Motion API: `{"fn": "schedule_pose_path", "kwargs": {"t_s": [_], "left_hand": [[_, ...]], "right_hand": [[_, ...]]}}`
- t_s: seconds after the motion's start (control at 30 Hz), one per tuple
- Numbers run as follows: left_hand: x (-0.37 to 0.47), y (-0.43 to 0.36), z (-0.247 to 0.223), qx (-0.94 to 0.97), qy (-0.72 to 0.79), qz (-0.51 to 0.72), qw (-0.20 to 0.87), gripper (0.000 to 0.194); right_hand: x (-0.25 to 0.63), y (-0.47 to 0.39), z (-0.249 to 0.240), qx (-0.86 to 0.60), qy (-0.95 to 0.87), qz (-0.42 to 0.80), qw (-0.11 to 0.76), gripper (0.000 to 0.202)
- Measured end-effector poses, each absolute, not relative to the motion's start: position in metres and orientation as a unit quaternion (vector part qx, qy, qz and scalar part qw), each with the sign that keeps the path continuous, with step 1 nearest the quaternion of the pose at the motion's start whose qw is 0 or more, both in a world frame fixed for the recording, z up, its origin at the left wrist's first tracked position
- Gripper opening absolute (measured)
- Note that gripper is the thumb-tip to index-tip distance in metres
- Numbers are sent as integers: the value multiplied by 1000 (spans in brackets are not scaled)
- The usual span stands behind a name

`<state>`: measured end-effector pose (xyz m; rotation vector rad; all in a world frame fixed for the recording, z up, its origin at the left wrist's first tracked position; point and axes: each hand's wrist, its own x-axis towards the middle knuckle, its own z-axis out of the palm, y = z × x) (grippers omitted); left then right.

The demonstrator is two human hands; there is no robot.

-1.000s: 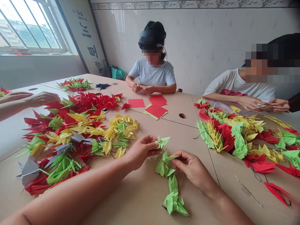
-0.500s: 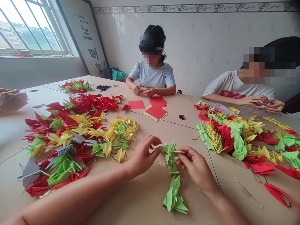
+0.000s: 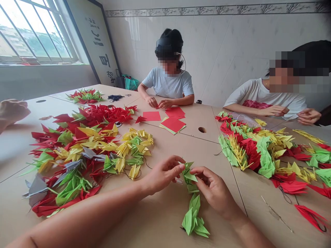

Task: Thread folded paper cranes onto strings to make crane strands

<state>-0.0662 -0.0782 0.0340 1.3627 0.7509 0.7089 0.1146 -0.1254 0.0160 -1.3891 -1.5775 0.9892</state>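
Observation:
A string of green folded paper cranes [image 3: 191,217] lies on the table in front of me, its lower end flat on the wood. My left hand [image 3: 168,172] pinches the left side of the topmost crane between thumb and fingers. On the other side, my right hand [image 3: 210,186] has its thumb and forefinger closed on the same crane's right edge. Dark thread shows between the cranes and at the string's lower end. A long thin needle [image 3: 277,213] rests on the table to the right of my right hand.
A heap of red, yellow, green and grey cranes [image 3: 85,151] spreads to the left. Strung cranes [image 3: 266,155] cover the right side. Square red papers [image 3: 173,124] lie ahead, near a person [image 3: 168,82] folding paper. Another person [image 3: 269,93] sits at the right; someone's hand [image 3: 12,110] shows at far left.
My two hands have come slightly lower and closer together on the top crane. The person at the right has moved their hands apart.

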Motion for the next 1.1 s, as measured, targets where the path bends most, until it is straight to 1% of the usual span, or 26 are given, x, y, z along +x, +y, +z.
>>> {"fn": "schedule_pose_path", "kwargs": {"t_s": [0.17,0.3,0.4,0.53,0.63,0.77,0.87,1.1], "left_hand": [[-66,-76,29,591,339,303,667,35],[-64,-75,26,576,347,307,673,32],[-63,-76,27,572,347,313,674,30],[-61,-79,29,572,339,322,674,21],[-61,-79,29,580,336,334,662,15],[-62,-79,29,600,343,353,631,7],[-62,-80,28,609,340,362,618,9],[-63,-81,22,602,327,353,637,24]], "right_hand": [[113,-131,29,-532,-633,412,383,19],[113,-134,36,-531,-621,431,382,26],[112,-131,32,-548,-610,421,388,29],[111,-124,20,-585,-574,407,402,27],[110,-122,15,-586,-548,423,421,27],[109,-121,13,-569,-513,459,450,32],[110,-120,12,-563,-508,480,443,34],[111,-122,17,-572,-551,471,384,34]]}}
